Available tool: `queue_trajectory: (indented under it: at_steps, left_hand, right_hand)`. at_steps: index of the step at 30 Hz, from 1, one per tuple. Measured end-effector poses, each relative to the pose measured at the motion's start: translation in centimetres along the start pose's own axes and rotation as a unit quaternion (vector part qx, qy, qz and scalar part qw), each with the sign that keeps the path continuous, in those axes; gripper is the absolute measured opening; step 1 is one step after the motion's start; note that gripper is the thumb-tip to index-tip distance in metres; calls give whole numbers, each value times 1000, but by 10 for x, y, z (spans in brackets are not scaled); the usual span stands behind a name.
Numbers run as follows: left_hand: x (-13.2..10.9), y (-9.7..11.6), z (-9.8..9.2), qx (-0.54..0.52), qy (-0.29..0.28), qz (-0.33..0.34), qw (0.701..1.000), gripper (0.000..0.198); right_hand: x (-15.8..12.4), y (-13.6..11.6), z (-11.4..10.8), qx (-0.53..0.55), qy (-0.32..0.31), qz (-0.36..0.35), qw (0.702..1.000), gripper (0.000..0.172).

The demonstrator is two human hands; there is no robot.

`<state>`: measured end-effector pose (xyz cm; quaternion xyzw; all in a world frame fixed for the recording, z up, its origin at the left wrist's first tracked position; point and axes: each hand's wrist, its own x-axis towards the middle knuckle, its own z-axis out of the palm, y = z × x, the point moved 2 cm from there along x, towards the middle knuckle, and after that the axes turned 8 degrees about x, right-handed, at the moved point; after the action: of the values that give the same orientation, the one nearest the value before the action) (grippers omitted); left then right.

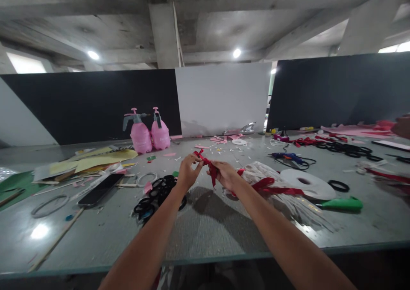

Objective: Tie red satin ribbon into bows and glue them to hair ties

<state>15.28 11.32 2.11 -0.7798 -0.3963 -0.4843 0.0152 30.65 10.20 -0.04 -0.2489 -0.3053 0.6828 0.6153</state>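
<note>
Right of the black bands (164, 186), your left hand (187, 171) and right hand (226, 174) pinch a red ribbon (213, 178) between their fingers; it looks partly knotted, its tail hanging loose

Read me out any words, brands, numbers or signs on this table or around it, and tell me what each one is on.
Nothing can be read with certainty.
Left pink spray bottle: faint pale marking, too blurred to read.
Right pink spray bottle: small pale marking, also too blurred.
Black phone: dark face, no text that I can make out.
Red ribbon: no lettering visible.
</note>
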Motion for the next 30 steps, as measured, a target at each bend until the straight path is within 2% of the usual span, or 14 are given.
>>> queue_trajectory:
  at_steps: [4,9,17,23,30]
  left_hand:
    - [-2,-1,2,-3,-3,-23,1000,14]
    - [-4,-2,3,7,-9,-57,998,14]
    - [-5,0,5,-8,-20,-77,997,18]
    - [-7,-1,11,-29,-33,-77,996,17]
    - [-6,-9,16,-87,-28,-103,990,16]
  right_hand:
    - [4,1,-3,3,-18,-7,1000,5]
    - [4,2,-6,0,-6,3,1000,14]
    - [4,3,-9,-14,20,20,999,26]
    - [4,2,-8,11,22,2,1000,23]
    - [3,6,-8,9,0,19,1000,25]
